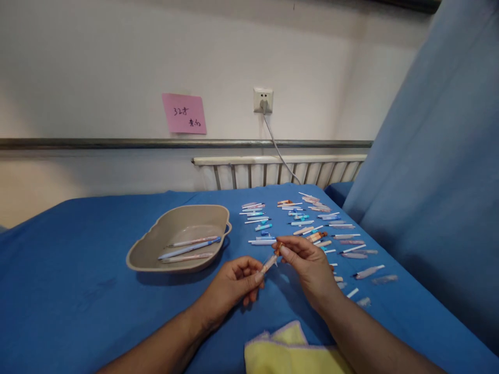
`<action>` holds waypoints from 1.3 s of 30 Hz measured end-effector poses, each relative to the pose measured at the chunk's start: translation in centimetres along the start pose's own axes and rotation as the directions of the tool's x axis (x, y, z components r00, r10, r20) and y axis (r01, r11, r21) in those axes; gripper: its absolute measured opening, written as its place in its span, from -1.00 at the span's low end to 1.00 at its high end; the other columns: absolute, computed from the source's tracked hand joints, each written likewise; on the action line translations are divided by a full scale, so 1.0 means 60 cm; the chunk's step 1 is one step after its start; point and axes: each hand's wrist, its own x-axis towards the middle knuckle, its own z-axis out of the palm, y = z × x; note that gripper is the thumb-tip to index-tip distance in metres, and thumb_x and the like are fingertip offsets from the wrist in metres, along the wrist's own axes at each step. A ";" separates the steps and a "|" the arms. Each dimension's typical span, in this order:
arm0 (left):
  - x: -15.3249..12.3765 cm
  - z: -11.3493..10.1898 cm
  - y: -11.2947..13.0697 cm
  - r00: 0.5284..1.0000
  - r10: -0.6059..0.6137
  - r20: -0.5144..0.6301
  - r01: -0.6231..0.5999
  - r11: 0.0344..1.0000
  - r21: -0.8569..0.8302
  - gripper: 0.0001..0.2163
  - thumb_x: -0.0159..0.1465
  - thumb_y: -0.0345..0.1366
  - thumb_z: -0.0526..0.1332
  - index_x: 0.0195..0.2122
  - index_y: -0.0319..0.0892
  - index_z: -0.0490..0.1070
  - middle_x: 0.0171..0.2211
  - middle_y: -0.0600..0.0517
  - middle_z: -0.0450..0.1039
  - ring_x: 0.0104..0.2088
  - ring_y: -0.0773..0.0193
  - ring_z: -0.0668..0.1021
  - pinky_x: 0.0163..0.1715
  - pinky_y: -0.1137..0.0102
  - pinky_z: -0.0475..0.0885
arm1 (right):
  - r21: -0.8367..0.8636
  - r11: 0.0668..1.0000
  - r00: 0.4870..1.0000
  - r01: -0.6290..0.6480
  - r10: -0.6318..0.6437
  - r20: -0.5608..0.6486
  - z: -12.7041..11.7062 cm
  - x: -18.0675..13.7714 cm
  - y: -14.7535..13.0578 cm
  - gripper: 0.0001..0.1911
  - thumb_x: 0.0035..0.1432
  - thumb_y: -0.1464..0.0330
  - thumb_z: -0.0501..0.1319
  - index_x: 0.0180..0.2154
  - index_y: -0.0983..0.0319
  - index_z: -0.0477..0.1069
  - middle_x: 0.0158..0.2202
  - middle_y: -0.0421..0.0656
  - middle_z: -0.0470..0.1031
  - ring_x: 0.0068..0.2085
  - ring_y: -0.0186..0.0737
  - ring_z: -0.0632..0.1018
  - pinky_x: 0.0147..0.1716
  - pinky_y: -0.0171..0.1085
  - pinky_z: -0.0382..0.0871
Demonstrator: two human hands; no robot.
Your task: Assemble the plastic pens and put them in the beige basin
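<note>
Both hands pinch one pen (270, 264): left hand (234, 285) grips its near end, right hand (307, 265) its far tip, hidden by fingers. Yellow cloth (288, 350) cut off at near edge.

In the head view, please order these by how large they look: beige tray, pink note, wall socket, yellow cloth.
1. beige tray
2. yellow cloth, though it is cut by the frame edge and nearest the camera, so tray versus cloth is unsure
3. pink note
4. wall socket
</note>
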 end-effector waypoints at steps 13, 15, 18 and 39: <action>-0.004 -0.002 0.002 0.996 -0.045 0.080 0.060 0.979 -0.197 -0.75 0.11 -0.16 0.29 -0.38 -0.25 0.35 -0.56 0.11 0.40 -0.75 0.52 0.33 -0.79 0.59 0.20 | -0.014 0.998 0.997 0.067 -0.067 0.027 -0.002 0.001 -0.004 -0.79 -0.13 0.31 0.38 -0.35 0.16 0.51 -0.39 -0.19 0.59 -0.36 -0.23 0.57 -0.28 -0.19 0.46; -0.005 -0.003 0.004 0.995 -0.051 0.090 0.069 0.976 -0.208 -0.76 0.11 -0.16 0.29 -0.38 -0.25 0.34 -0.56 0.11 0.41 -0.76 0.52 0.32 -0.80 0.59 0.20 | -0.016 0.997 0.996 0.077 -0.077 0.039 -0.003 0.001 -0.004 -0.80 -0.12 0.31 0.37 -0.35 0.15 0.51 -0.39 -0.19 0.59 -0.36 -0.23 0.57 -0.28 -0.19 0.46; -0.005 -0.004 0.005 0.993 -0.051 0.108 0.073 0.976 -0.207 -0.76 0.12 -0.16 0.29 -0.38 -0.25 0.35 -0.57 0.11 0.40 -0.76 0.52 0.32 -0.79 0.59 0.20 | -0.028 0.997 0.997 0.075 -0.074 0.028 -0.003 0.000 -0.002 -0.80 -0.12 0.30 0.37 -0.35 0.15 0.51 -0.39 -0.19 0.59 -0.37 -0.23 0.57 -0.28 -0.19 0.47; -0.004 -0.004 0.000 0.999 -0.027 0.034 0.030 0.998 -0.060 -0.73 0.05 -0.16 0.33 -0.38 -0.24 0.36 -0.60 0.12 0.40 -0.74 0.50 0.35 -0.76 0.59 0.24 | -0.095 0.994 0.997 0.055 -0.049 0.062 -0.002 -0.002 0.004 -0.80 -0.09 0.28 0.35 -0.36 0.20 0.47 -0.43 -0.18 0.57 -0.36 -0.23 0.56 -0.30 -0.24 0.42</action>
